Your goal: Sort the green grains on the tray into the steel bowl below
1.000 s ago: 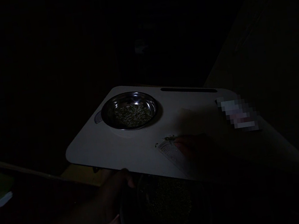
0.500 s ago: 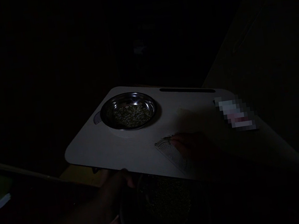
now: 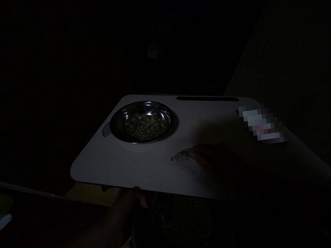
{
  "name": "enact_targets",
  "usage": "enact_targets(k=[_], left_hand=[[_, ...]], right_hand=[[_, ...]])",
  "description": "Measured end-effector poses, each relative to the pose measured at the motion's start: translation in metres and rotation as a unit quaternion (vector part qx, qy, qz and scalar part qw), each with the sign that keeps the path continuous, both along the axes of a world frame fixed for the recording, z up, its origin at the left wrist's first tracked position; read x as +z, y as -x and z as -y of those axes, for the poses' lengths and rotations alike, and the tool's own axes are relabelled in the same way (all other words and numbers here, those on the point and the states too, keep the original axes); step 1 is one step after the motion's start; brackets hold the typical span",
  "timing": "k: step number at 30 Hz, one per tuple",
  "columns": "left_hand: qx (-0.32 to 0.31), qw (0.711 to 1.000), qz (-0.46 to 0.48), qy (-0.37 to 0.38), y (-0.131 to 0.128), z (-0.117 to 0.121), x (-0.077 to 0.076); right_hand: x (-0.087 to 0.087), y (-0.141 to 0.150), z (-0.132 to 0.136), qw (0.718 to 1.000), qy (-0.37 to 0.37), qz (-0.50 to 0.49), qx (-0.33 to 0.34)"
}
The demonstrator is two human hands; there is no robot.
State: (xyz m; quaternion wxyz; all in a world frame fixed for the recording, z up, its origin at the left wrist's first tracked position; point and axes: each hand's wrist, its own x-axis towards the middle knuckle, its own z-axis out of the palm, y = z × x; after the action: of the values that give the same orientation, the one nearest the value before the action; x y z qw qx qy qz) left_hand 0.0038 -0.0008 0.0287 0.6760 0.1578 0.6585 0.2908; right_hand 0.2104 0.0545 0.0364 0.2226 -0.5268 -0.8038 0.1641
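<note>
while the right hand (image 3: 209, 156) touches the table (image 3: 135, 169), a bowl (image 3: 118, 126) stands beyond.

The worktop (image 3: 106, 165) is greyish white, its fan-shaped print (image 3: 186, 165) finely lined. The silver bowl (image 3: 134, 110) holds green-and-white flecked bits (image 3: 146, 127); grains (image 3: 191, 223) in the near dark pot (image 3: 153, 246) look green, though dimness blurs this.

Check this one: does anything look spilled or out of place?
Possibly: a few dark bits lie loose on the table by the right hand, outside the bowl, so they look spilled. It is too dark to identify them. An item at right is pixelated.
</note>
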Motion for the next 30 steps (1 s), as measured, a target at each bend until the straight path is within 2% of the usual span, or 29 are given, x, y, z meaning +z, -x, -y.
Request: enact_targets(k=[7,11,16,23,30], left_hand=[[-0.002,1.000,0.004,0.021,0.001,-0.001,0.000],[-0.006,1.000,0.017,0.026,0.005,-0.004,-0.004],[-0.046,0.998,0.034,0.017,0.008,-0.007,-0.007],[-0.015,1.000,0.018,0.011,0.007,-0.007,-0.005],[-0.033,0.999,0.024,0.019,0.009,-0.008,-0.008]], right_hand=[[0.002,-0.001,-0.003,1.000,-0.011,0.015,-0.025],[0.002,0.000,-0.010,1.000,-0.020,0.005,-0.002],[0.000,-0.002,-0.015,0.999,-0.022,-0.001,0.027],[0.001,-0.004,-0.009,0.999,-0.004,0.003,0.046],[0.004,0.002,-0.011,0.999,0.000,0.011,0.044]])
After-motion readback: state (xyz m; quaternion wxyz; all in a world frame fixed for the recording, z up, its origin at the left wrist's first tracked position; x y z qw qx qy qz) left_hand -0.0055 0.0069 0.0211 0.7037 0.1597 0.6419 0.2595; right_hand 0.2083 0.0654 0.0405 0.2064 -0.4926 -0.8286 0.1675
